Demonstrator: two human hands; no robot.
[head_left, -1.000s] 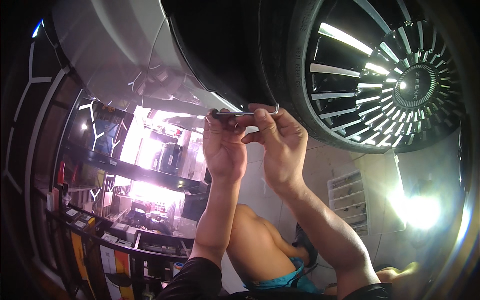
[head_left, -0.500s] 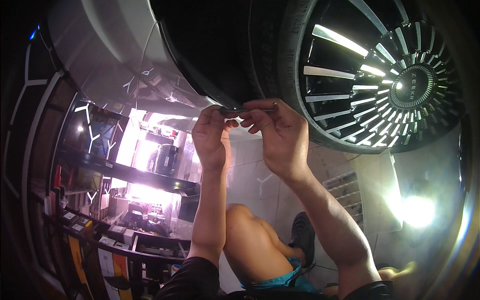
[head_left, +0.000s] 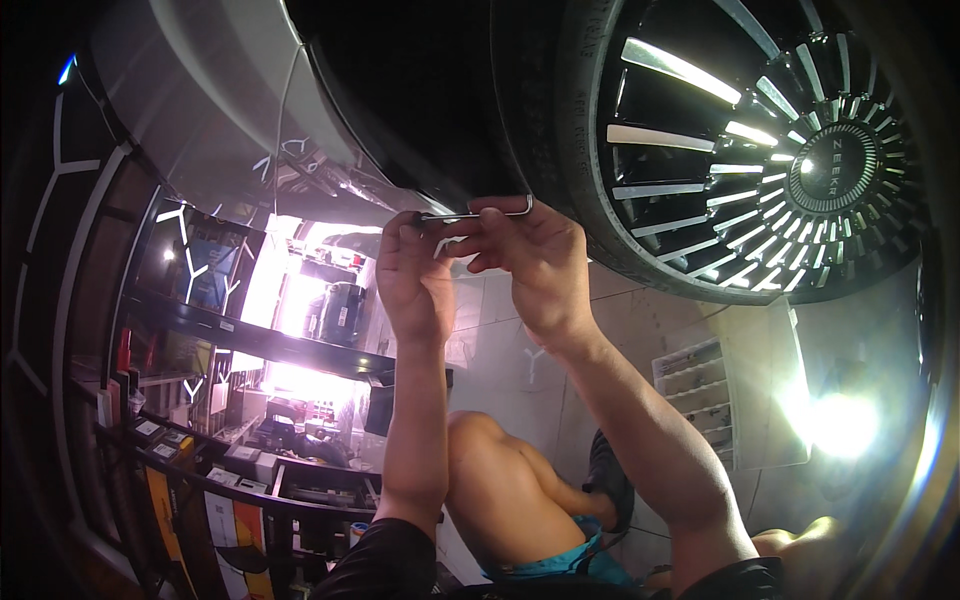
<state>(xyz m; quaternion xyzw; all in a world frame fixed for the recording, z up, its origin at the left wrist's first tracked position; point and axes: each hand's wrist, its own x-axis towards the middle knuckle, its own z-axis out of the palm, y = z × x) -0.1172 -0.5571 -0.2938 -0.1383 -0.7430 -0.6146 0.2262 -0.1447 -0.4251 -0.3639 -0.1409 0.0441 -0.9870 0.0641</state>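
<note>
Both my hands are raised close together in front of the car's wheel arch, beside the tyre (head_left: 585, 150). Between them lies a thin, shiny L-shaped hex key (head_left: 462, 216), nearly level, its short bent end pointing up at the right. My right hand (head_left: 548, 275) is closed, pinching the rod near that bend with thumb and fingers. The fingers of my left hand (head_left: 413, 285) are closed at the other end of the key, where a small dark tip shows. Whether the left hand holds another small piece there is hidden.
A multi-spoke wheel (head_left: 740, 170) fills the upper right. Glossy car bodywork (head_left: 215, 120) curves along the upper left. Stocked shelves (head_left: 290, 345) stand at the left. On the floor at the right are a compartment tray (head_left: 695, 390) and a bright lamp (head_left: 843, 424). My bent leg (head_left: 510, 490) is below.
Both hands have shifted slightly left, the right one more. The hex key has turned, so its bent end now shows at the right and the rod catches the light.
</note>
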